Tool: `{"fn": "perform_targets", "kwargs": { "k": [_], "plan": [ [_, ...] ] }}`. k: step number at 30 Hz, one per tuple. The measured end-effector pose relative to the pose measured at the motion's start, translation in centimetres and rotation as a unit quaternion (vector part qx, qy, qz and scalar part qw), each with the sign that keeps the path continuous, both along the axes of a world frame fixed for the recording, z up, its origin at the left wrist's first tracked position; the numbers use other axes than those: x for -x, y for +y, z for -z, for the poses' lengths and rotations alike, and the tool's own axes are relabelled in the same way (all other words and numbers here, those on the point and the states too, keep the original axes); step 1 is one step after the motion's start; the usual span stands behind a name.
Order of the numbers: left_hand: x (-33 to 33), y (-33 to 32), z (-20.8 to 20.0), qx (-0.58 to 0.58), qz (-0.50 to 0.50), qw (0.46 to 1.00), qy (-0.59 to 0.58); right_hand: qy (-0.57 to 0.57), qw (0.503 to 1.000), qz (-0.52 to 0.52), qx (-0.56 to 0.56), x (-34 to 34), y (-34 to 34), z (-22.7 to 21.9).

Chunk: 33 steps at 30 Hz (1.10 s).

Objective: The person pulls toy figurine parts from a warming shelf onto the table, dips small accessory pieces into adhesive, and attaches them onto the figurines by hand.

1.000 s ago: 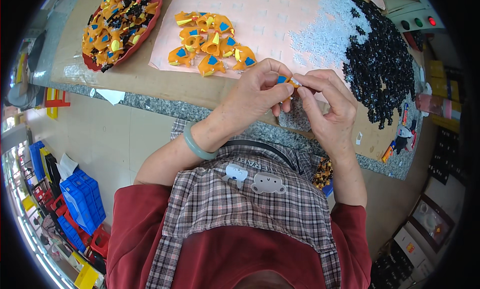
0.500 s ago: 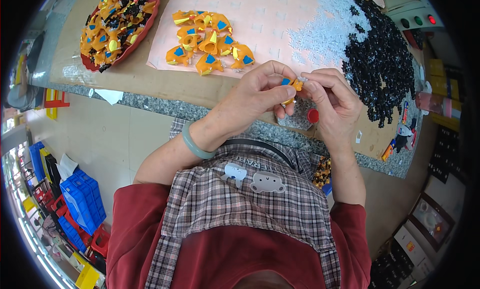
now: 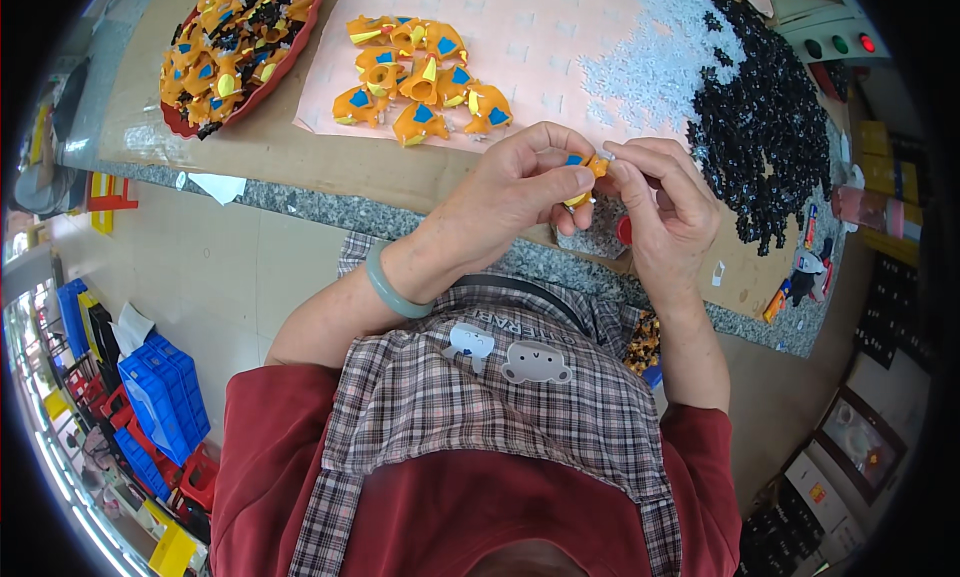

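My left hand (image 3: 535, 185) pinches a small orange plastic toy figure part (image 3: 598, 166) with blue and yellow areas. Against its right end, my right hand (image 3: 668, 199) has thumb and forefinger pressed together around a tiny pale piece (image 3: 608, 156), mostly covered by the fingertips. Beyond my hands, several orange toy parts (image 3: 420, 78) with blue and yellow patches lie grouped on a pink sheet (image 3: 520, 32). To their right spreads a heap of small clear pieces (image 3: 640, 62), bordered by a pile of small black pieces (image 3: 765, 127).
A red tray (image 3: 302, 52) heaped with orange and black parts stands at the far left. Under my hands are a grey stone-like block (image 3: 592, 239) and a red cap (image 3: 625, 230). Tubes and small tools (image 3: 800, 277) lie at the right edge. Blue crates (image 3: 165, 397) stand on the floor, left.
My right hand has shifted very slightly left, its fingertips still at the end of the toy part. My left hand keeps its grip.
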<state>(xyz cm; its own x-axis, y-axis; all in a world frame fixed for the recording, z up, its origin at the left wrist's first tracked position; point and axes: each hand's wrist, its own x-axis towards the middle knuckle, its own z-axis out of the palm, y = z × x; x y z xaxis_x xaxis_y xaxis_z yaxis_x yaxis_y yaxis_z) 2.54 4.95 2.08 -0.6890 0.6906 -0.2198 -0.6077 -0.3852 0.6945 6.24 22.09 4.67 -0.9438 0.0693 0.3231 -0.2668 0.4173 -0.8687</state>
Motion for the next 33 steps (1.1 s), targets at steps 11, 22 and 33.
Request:
{"fn": "perform_targets", "kwargs": {
  "k": [11, 22, 33],
  "plan": [
    [-0.8, 0.4, -0.1, 0.048, -0.064, 0.996, 0.042, 0.093, 0.984, -0.001, -0.154, 0.0, 0.2, 0.3],
    [-0.9, 1.2, -0.2, 0.269, -0.127, 0.904, 0.308, 0.164, 0.957, 0.024, -0.239, 0.1, 0.3, 0.9],
    [-1.1, 1.3, 1.1, 0.177, -0.217, 0.926, 0.252, 0.054, 0.955, -0.062, -0.286, -1.0, -0.5, -0.8]
  ]
}}
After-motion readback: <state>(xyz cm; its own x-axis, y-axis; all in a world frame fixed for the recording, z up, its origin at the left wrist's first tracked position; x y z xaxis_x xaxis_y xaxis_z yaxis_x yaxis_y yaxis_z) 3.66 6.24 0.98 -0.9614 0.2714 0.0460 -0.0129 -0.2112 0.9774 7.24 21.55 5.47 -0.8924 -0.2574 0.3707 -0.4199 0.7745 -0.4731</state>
